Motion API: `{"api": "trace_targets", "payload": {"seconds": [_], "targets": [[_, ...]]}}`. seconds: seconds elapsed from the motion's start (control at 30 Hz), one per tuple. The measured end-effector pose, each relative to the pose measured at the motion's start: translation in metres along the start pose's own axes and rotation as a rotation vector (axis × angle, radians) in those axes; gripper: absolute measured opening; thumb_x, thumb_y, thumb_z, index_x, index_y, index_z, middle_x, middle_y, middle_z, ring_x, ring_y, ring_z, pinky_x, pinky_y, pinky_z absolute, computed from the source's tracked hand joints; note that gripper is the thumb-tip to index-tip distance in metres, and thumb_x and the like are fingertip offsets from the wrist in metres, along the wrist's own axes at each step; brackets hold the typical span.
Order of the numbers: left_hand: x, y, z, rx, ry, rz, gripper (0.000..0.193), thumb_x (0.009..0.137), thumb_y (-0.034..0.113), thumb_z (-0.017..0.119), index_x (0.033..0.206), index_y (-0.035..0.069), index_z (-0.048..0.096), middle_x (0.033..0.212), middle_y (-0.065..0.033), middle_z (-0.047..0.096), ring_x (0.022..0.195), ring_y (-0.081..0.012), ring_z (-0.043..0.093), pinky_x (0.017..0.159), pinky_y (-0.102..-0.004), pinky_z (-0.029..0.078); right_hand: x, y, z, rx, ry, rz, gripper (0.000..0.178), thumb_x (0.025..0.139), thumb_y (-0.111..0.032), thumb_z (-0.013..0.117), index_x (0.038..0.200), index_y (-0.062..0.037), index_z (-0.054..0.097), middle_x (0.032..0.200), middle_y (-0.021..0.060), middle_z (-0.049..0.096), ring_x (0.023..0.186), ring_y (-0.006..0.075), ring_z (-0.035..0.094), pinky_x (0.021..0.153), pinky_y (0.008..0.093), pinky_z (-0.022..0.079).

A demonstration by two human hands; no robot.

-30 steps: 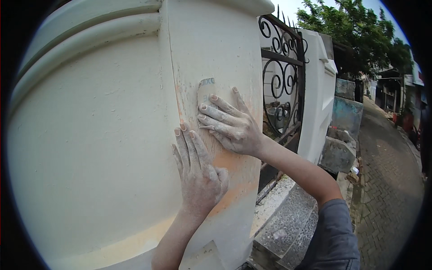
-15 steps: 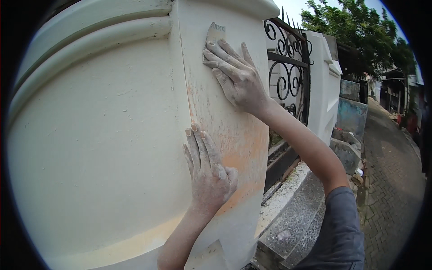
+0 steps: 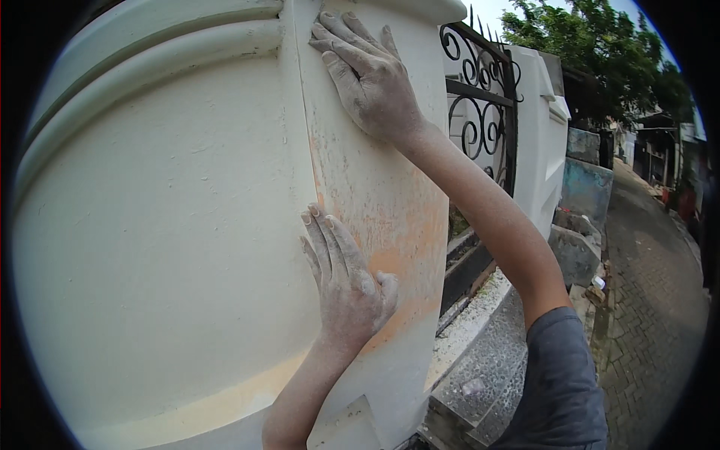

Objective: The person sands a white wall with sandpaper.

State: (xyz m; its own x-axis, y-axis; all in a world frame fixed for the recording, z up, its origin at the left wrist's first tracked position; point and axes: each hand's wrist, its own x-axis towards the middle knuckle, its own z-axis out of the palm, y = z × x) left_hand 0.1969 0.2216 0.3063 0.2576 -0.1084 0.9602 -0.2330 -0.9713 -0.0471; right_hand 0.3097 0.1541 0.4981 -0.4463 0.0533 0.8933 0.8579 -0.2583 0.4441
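A cream-painted pillar [image 3: 373, 178] stands before me, its paint worn through to orange patches and scuffs in the middle. High on it, my right hand [image 3: 369, 81] lies flat, dusted white, fingers pointing up and left. Those fingers press a piece of sandpaper to the surface; the palm and fingers now hide nearly all of it. Lower down, my left hand [image 3: 346, 281] rests against the pillar's left edge, with fingers stretched upward and nothing in them. Its fingertips touch near the vertical seam, beside the worn paint.
A curved cream wall [image 3: 165, 225] with rounded mouldings [image 3: 161, 69] spreads to the left. Right of the pillar is a black scrollwork iron gate [image 3: 480, 112], above a speckled stone step [image 3: 480, 375]. Farther right, a paved lane [image 3: 649, 315] runs past concrete blocks [image 3: 585, 187].
My right hand has slid up and left along the pillar, taking the sandpaper with it; the sheet's upper end no longer shows. The left hand has barely shifted.
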Motion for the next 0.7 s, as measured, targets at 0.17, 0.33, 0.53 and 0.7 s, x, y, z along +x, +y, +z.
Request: {"api": "trace_targets", "payload": {"seconds": [0.17,0.33,0.53,0.7], "targets": [[-0.002,-0.003,-0.001,-0.044,0.019,-0.017,0.093,0.065,0.005,0.051,0.138,-0.017,-0.002,0.143,-0.0413,0.001,0.135,-0.0543,-0.001,0.107,-0.0627,0.003,-0.117,-0.064,-0.018,0.182,-0.316,-0.035,0.028,0.093,-0.022,0.050,0.119,-0.0223,0.061,0.133,-0.0013,0.052,0.135,0.0205,0.034,0.114,0.0523,0.008],[0.001,0.002,-0.008,-0.132,0.021,-0.026,0.103,0.062,0.002,0.051,0.139,-0.009,-0.017,0.146,-0.0351,-0.011,0.137,-0.0474,-0.011,0.111,-0.0555,-0.003,-0.053,-0.023,-0.016,0.044,-0.306,-0.105,0.027,0.093,-0.025,0.051,0.118,-0.0246,0.061,0.133,-0.0032,0.052,0.134,0.0164,0.034,0.115,0.0521,0.008],[0.000,0.003,-0.007,-0.283,0.026,-0.069,0.103,0.062,-0.001,0.048,0.137,-0.010,-0.021,0.146,-0.0336,-0.016,0.137,-0.0459,-0.015,0.111,-0.0525,-0.006,-0.064,-0.044,0.001,0.084,-0.009,0.039,0.028,0.088,-0.024,0.056,0.115,-0.0265,0.062,0.134,-0.0068,0.051,0.132,0.0166,0.038,0.113,0.0566,0.012],[0.000,0.003,-0.003,-0.293,0.035,-0.088,0.100,0.064,-0.001,0.046,0.137,-0.009,-0.022,0.145,-0.0332,-0.018,0.137,-0.0449,-0.016,0.111,-0.0511,-0.006,-0.090,-0.038,-0.011,0.097,-0.261,-0.128,0.028,0.091,-0.021,0.052,0.116,-0.0198,0.062,0.133,-0.0017,0.052,0.132,0.0205,0.038,0.111,0.0561,0.015]]}}
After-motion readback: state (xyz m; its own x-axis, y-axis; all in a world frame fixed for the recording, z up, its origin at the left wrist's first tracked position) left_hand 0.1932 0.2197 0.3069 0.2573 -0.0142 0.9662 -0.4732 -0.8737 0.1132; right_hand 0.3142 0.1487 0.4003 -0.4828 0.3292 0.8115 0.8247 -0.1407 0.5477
